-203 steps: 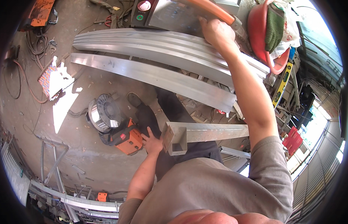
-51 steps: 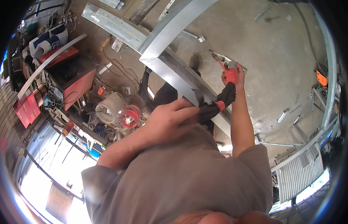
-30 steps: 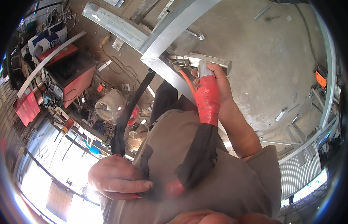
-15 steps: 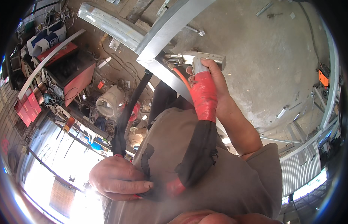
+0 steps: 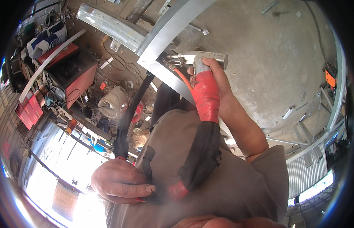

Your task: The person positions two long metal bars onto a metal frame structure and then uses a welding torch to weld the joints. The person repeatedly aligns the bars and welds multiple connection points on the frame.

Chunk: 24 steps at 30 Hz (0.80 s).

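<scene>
The person's right hand (image 5: 219, 79) is clamping around the grey handle of a welding torch (image 5: 213, 59), with the fingers curling around its left side. The torch is sitting just to the right of the mitred corner of a bright metal frame (image 5: 146, 60), and its nozzle end is pointing left toward the inner side of that corner; whether the tip is touching the metal cannot be told. An orange hose (image 5: 183, 79) is running from the torch's left end toward the red tape (image 5: 206, 95) below the handle. From that tape a black-sleeved cable (image 5: 201, 152) is coming near, looping across the person's shirt (image 5: 238, 182).

The left hand (image 5: 120, 180), well apart from the right, is closing on the cable's near left part, and beyond it the cable is stretching far toward the frame's corner. Left of the frame, a pale bucket (image 5: 113, 102) is lying near an open red box (image 5: 82, 89). At the far right, an orange device (image 5: 330, 78) is resting near the wall side.
</scene>
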### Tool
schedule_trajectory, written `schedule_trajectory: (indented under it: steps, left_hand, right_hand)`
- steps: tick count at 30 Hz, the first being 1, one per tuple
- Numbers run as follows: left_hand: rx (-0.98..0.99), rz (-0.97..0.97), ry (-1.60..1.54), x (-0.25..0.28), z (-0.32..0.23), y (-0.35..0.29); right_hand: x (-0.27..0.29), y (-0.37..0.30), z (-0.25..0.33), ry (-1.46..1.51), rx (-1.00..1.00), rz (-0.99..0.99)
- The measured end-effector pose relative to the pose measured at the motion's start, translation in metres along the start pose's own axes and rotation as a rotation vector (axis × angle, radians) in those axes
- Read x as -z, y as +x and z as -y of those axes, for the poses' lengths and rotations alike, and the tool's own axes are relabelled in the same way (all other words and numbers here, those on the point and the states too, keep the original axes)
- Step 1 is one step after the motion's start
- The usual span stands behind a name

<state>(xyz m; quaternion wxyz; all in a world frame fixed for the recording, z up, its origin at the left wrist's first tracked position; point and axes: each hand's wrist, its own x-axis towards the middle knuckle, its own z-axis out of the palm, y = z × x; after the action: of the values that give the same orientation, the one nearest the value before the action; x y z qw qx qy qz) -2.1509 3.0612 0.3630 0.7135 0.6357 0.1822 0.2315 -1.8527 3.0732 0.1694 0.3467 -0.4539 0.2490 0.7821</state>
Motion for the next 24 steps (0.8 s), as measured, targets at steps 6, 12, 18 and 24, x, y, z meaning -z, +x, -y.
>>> schedule_trajectory:
  steps: [6,12,18,24]
  left_hand:
    - [-0.003,-0.002,-0.011,-0.001,0.002,0.004]
    - [0.0,-0.005,-0.038,-0.004,0.002,0.008]
    - [0.018,0.023,-0.059,-0.005,0.001,0.011]
    - [0.005,-0.007,-0.046,-0.009,-0.001,0.017]
  right_hand:
    - [0.004,0.003,0.002,0.01,-0.008,0.03]
    - [0.008,0.004,0.007,0.017,-0.031,0.051]
    - [0.006,0.003,0.01,0.026,-0.053,0.044]
    - [0.002,-0.006,0.013,-0.006,-0.041,-0.034]
